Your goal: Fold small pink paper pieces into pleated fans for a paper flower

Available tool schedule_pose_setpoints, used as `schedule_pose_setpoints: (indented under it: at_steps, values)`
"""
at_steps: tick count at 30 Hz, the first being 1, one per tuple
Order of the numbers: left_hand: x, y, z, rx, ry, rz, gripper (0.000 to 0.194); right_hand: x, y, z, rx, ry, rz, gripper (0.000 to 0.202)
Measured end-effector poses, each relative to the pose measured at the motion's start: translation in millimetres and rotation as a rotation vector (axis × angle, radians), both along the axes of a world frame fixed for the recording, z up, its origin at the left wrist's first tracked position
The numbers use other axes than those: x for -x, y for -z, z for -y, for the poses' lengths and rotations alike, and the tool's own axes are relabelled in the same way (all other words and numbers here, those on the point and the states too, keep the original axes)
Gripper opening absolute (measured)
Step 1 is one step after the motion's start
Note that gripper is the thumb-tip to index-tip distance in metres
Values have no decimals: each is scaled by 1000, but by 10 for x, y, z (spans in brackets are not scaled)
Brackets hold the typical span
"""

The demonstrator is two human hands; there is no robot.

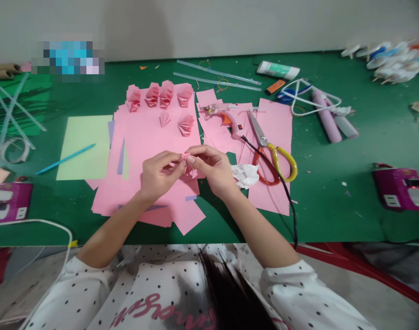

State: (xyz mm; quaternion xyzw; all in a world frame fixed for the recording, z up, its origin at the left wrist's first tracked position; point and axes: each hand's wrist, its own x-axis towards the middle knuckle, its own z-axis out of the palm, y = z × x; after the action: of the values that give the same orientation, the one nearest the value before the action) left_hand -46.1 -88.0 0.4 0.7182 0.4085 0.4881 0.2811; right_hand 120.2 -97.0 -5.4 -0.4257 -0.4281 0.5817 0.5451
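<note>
Both hands meet over the pink paper sheets (pixel 144 137), pinching one small folded pink paper piece (pixel 190 171). My left hand (pixel 163 172) has its thumb and forefinger closed on its left side. My right hand (pixel 212 169) grips it from the right, thumb on top. Part of the piece is hidden by the fingers. Beyond them, several pleated pink pieces (pixel 166 95) stand on the sheets, with a smaller folded one (pixel 164 120) nearer. Right of my hands are a crumpled white tissue (pixel 245 176), scissors (pixel 261 133) with red and yellow handles, and a pink glue gun (pixel 234 123).
A black cord (pixel 288 188) runs from the glue gun to the table's front edge. Left lies a blue pencil (pixel 67 158) on pale green paper (pixel 82 133). Purple boxes (pixel 15 201) flank both sides; clear sticks (pixel 218 80) and a white tube (pixel 277 70) lie behind.
</note>
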Motion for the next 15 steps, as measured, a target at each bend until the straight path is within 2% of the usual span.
schedule_pose_setpoints:
  at_steps: [11, 15]
  values:
    - [-25, -13, 42, 339, 44, 176, 34, 9, 26, -7, -7, 50, -20, 24]
    - [5, -6, 29, 532, 63, 246, 36, 5, 31, -1, -43, 43, 6, 21]
